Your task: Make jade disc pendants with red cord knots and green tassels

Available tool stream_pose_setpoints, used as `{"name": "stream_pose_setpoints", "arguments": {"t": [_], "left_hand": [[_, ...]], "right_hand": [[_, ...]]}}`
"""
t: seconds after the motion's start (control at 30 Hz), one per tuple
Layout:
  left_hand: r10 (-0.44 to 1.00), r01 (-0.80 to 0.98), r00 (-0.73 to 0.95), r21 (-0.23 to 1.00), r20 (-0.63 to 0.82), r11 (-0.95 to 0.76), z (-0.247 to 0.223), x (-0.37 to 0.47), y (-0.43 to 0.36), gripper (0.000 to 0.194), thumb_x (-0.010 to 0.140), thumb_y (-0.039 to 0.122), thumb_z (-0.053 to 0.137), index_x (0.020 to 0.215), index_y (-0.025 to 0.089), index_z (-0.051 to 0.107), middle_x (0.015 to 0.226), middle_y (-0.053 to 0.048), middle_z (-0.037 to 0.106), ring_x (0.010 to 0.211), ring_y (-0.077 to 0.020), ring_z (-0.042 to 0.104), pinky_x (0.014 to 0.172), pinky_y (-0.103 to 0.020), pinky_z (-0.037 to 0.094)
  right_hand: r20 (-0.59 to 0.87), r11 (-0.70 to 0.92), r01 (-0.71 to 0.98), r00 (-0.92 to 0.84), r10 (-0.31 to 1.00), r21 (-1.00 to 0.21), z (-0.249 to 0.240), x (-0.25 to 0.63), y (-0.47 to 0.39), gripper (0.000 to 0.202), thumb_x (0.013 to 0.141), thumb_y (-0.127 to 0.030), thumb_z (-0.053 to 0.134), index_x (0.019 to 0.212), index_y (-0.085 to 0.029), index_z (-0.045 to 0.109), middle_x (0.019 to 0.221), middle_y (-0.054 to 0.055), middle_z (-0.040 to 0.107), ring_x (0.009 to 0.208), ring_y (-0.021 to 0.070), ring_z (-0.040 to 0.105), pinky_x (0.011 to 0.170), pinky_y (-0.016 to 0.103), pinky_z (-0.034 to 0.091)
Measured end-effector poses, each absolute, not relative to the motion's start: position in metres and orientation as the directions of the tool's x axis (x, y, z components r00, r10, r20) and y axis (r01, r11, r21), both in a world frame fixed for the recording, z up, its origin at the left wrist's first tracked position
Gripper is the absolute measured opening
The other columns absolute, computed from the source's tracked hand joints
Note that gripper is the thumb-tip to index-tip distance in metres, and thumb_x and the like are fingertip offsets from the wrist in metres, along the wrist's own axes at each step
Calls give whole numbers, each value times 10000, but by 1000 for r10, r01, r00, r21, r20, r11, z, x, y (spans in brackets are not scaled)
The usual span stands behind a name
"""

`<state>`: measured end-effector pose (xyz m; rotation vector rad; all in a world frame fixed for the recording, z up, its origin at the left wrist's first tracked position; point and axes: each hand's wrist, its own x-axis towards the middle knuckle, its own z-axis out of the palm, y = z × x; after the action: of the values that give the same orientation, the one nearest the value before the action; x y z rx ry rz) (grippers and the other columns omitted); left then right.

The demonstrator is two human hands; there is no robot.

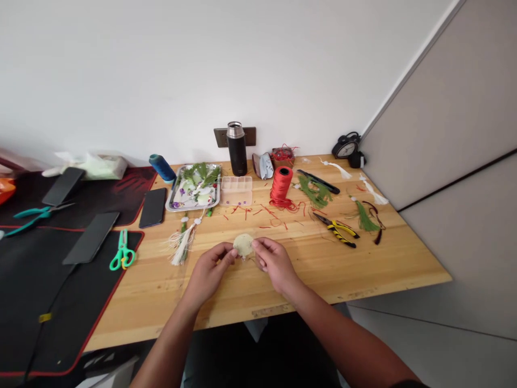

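Observation:
A pale, round, flat disc [243,245] is held up over the wooden table [218,302], near its front edge. My left hand [214,265] pinches the disc at its left rim, and my right hand [273,260] grips the right rim between thumb and fingers. Whether the disc is stone or another material I cannot tell. Some small bits show just under its lower edge, too small to name. Beyond it stands a spool of red cord [281,186], with red cord scraps strewn before it. White and green tassels [184,240] lie to the left of my hands.
Behind are a metal tray [168,203] with tassels and beads, a clear compartment box [236,191] and a black flask [237,151]. Yellow-black pliers [337,229] and a utility knife [319,181] lie right; green scissors [123,250] and phones [153,207] lie left. A wall [258,64] bounds the back.

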<state>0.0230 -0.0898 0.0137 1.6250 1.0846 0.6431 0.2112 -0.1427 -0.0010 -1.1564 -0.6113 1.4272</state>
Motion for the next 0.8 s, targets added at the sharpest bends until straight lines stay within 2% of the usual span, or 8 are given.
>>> {"name": "stream_pose_setpoints", "arguments": {"t": [0.13,0.5,0.8], "left_hand": [[899,342,426,938,-99,-59,17,24,-89,404,978,592,624,875,212,715,809,-26,684,794,-207,629,779,-306,491],[889,291,441,957,-124,-11,17,31,-85,430,944,619,651,809,211,681,761,-21,639,765,-200,587,754,-304,480],[878,311,460,950,-128,-25,10,39,-86,437,944,635,637,885,210,722,896,-53,746,864,-235,655,817,-322,505]], "right_hand": [[-290,-217,-429,113,950,-877,-1,211,-142,428,829,-605,808,882,-198,688,522,-92,397,475,89,279,491,277,188],[-259,-207,-388,85,962,-898,6,222,-140,431,823,-607,813,882,-197,692,531,-87,419,485,91,297,497,281,196],[-271,-214,-375,107,957,-902,-5,229,-138,460,805,-634,817,836,-200,667,534,-85,425,481,92,318,492,274,195]]}}
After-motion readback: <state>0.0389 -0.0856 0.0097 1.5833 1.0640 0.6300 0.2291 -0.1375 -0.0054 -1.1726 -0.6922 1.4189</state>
